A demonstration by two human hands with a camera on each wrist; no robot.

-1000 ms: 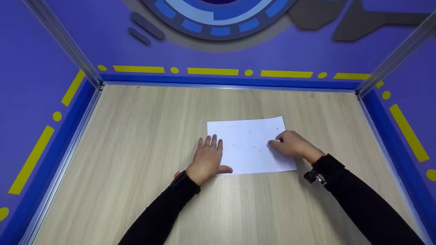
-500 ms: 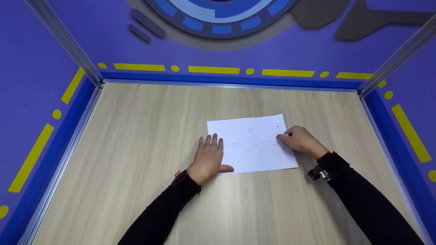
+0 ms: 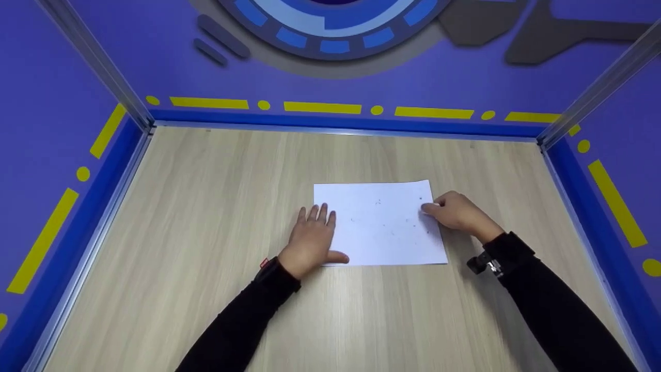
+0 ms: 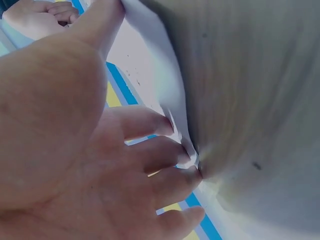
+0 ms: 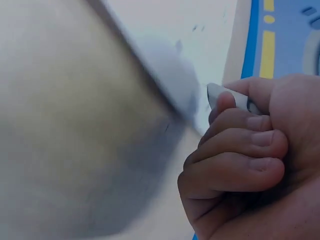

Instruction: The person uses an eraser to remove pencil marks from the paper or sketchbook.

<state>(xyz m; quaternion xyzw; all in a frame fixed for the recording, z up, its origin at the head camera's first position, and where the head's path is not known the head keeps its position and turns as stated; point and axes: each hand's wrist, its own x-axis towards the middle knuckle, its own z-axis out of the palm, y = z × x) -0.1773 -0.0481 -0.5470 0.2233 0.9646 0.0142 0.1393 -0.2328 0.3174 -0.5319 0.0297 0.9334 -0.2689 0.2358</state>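
Observation:
A sheet of white paper (image 3: 382, 243) lies on the wooden tabletop, with small dark specks and faint marks scattered over it. My left hand (image 3: 310, 237) rests with fingers spread on the paper's left edge, thumb along the front left corner. In the left wrist view the paper buckles a little beside the fingertips (image 4: 192, 175). At the right edge of the sheet, my right hand (image 3: 457, 212) has its fingers curled. The right wrist view shows it pinching a small whitish block, an eraser (image 5: 227, 95), between thumb and index finger; most of the eraser is hidden by the hand.
Purple-blue panels (image 3: 330, 88) with yellow dashes enclose the table (image 3: 232, 181) at the back and both sides. Metal rails (image 3: 341, 132) run along their foot. A dark strap with a small camera (image 3: 485, 263) sits on the right wrist.
My right hand has moved outward from over the paper to its right edge, still pinching the eraser. More specks now show where it was. The left hand stays in place.

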